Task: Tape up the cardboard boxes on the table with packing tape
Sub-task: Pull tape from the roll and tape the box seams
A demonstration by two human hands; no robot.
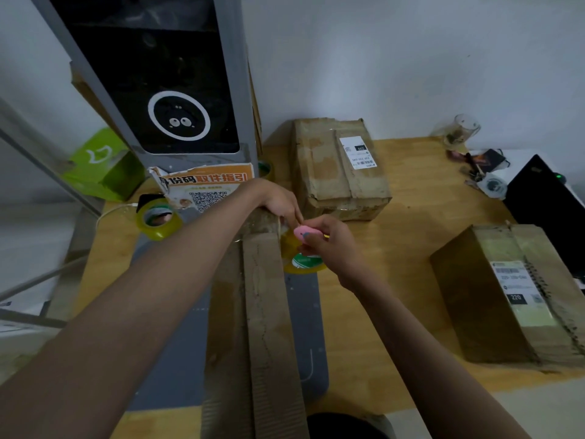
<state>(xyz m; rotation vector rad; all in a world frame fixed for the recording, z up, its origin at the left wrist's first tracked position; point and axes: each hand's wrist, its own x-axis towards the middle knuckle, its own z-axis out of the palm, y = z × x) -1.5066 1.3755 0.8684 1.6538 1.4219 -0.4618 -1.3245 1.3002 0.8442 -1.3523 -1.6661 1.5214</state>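
Observation:
A long cardboard box [262, 327] lies in front of me on a grey mat, its far end under my hands. My left hand [280, 202] presses down on that far end, fingers pinching at the tape there. My right hand [329, 245] grips a small pink cutter [304, 232] right beside the left fingertips. A yellowish tape roll [300, 263] sits just under my right hand, against the box. A second tape roll [158, 218] lies to the left on the table.
Two more boxes with labels stand on the wooden table [411, 217]: one at the back [338, 169], one at the right [512, 296]. A tall grey kiosk [164, 90] rises at back left. A glass [462, 129], keys and a black laptop [544, 198] occupy the right corner.

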